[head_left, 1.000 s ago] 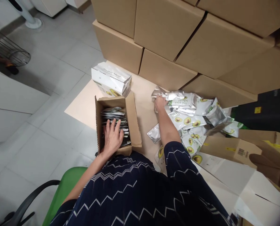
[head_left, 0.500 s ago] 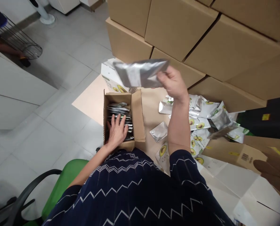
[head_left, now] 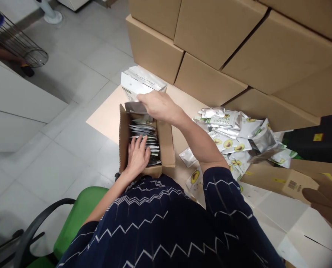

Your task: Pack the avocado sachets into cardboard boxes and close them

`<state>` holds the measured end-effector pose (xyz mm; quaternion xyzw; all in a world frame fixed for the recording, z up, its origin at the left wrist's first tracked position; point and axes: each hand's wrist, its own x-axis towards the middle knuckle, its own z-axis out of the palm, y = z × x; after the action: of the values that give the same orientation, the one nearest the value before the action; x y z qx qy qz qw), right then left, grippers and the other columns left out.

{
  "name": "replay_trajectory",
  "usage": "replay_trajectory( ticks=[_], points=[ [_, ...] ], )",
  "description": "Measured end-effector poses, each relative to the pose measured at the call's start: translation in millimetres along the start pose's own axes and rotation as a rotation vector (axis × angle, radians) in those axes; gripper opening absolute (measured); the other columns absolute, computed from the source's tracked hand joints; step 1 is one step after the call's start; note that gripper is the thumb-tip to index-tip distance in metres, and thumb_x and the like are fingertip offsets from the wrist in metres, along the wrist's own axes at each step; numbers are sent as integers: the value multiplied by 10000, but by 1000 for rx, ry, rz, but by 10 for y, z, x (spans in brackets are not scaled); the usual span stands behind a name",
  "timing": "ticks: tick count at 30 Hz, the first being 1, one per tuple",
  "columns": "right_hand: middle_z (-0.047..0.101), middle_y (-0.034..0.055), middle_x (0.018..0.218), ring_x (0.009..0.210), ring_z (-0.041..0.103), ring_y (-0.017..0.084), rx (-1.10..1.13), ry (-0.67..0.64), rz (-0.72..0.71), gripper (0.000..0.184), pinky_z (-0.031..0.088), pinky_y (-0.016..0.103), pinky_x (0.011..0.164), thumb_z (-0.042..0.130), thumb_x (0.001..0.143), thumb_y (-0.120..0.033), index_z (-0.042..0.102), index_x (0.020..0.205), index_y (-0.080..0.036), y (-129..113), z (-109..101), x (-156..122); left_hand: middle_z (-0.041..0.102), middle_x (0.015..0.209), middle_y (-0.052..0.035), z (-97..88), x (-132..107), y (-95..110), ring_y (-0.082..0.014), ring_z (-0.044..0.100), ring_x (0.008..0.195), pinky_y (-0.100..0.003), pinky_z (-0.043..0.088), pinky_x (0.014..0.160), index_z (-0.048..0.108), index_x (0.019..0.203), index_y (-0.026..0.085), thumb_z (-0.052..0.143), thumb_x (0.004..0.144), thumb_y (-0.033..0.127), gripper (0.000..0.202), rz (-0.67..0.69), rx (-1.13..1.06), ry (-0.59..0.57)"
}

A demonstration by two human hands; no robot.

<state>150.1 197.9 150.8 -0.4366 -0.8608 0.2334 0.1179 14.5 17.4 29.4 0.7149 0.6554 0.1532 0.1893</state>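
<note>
While the right hand (head_left: 158,106) pinches a silver pouch (head_left: 135,108) by its upper edge, the pouch hangs at the far end of the small open carton (head_left: 167,143), partly over the row of pouches (head_left: 145,137) already standing on edge inside. The left hand (head_left: 138,158) lies flat and open, fingers spread, on the near part of that row, pressing the packed pouches toward the person. The carton sits on the brown worktop (head_left: 106,111) close to the person's body, its flaps upright. Just beyond the carton stands a white printed box (head_left: 139,83) with an avocado design, touching or nearly touching the carton's far wall. To the right, a loose heap of avocado pouches (head_left: 232,136) spreads across the worktop, some silver side up, with a single silver pouch (head_left: 188,157) lying apart between heap and carton. Large brown cartons (head_left: 210,41) are stacked behind. At the far right lies a flattened cardboard box (head_left: 283,180). A green chair (head_left: 76,219) shows below the person's dark zigzag sleeve.
</note>
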Motion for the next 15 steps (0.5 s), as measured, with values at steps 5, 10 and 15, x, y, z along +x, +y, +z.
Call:
replay_trajectory(
  ticks=[5, 10, 15],
  points=[
    [569, 34, 798, 952, 592, 234, 4, 44, -19, 75, 398, 327, 828, 536, 938, -184, 603, 907, -185, 58, -65, -44, 446, 1540, -123, -27, -25, -56, -343, 291, 1479, -613, 277, 1182, 425, 1485, 198, 380, 977, 364, 536, 7, -93, 23],
    [633, 69, 887, 1004, 623, 260, -19, -25, -2, 95, 437, 356, 867, 557, 933, -189, 646, 959, -165, 37, 251, 59, 411, 1570, -72, -79, -44, -57, -265, 259, 1507, -537, 266, 1223, 361, 1518, 250, 327, 1010, 384, 527, 31, -257, 137],
    [688, 135, 1103, 1086, 633, 283, -153, -319, 92, 240, 480, 400, 933, 616, 890, -216, 688, 1090, -104, 154, 724, 334, 415, 1572, -28, -102, -54, -85, -240, 302, 1492, -471, 222, 1256, 394, 1505, 300, 415, 1008, 391, 506, 26, -624, 372]
  ],
)
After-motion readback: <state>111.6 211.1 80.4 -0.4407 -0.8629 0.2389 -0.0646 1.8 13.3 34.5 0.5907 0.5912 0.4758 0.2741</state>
